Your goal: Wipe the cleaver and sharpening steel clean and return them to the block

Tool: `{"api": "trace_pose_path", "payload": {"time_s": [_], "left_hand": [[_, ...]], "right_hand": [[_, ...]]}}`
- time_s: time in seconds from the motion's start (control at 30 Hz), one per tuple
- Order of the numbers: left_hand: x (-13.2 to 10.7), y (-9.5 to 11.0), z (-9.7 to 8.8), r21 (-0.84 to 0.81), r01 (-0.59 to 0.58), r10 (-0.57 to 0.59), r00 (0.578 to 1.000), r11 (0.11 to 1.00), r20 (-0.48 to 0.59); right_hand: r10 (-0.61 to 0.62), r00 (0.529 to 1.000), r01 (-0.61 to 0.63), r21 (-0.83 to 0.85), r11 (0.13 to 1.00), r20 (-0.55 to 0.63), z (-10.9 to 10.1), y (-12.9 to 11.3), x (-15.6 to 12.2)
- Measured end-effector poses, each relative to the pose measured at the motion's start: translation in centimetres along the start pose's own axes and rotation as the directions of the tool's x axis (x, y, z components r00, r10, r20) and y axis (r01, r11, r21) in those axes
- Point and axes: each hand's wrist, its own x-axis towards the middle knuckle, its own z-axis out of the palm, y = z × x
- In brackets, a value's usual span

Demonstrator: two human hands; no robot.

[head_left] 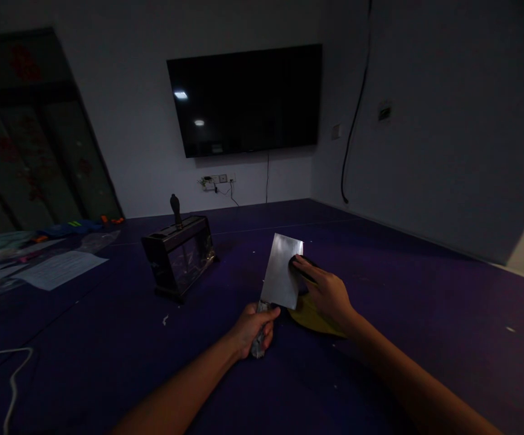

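My left hand (252, 329) is closed around the handle of a cleaver (282, 272), whose broad steel blade stands up and faces me. My right hand (325, 290) presses a small dark object (301, 267) against the right side of the blade with its fingers closed on it; I cannot make out what the object is. A yellow cloth-like thing (311, 317) lies on the dark purple table (107, 338) just under my right hand.
A dark knife block (180, 254) with one handle sticking out stands to the left of the cleaver. Papers (60, 269) and colourful items lie at the far left. A white cable (12, 380) curls at the near left edge. A television (248, 99) hangs on the wall.
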Motion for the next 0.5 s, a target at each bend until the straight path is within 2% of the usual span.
{"api": "trace_pose_path", "payload": {"time_s": [0.13, 0.27, 0.4, 0.5], "left_hand": [[-0.1, 0.0, 0.2, -0.023, -0.001, 0.0, 0.999, 1.0, -0.048], [0.0, 0.0, 0.1, -0.068, 0.035, -0.042, 0.993, 0.997, -0.109], [0.3, -0.2, -0.2, -0.113, 0.024, -0.04, 0.988, 0.993, -0.147], [0.7, -0.3, -0.5, -0.127, 0.005, -0.023, 0.99, 0.992, -0.143]], "right_hand": [[-0.021, 1.0, 0.019, 0.082, 0.996, 0.021, 0.0, -0.2, 0.1], [-0.086, 0.991, 0.07, 0.153, 0.986, 0.101, 0.2, -0.7, -0.1], [-0.2, 0.954, 0.15, 0.223, 0.963, 0.223, 0.4, -1.5, -0.3], [-0.271, 0.924, 0.2, 0.261, 0.944, 0.27, 0.5, -2.0, -0.4]]}}
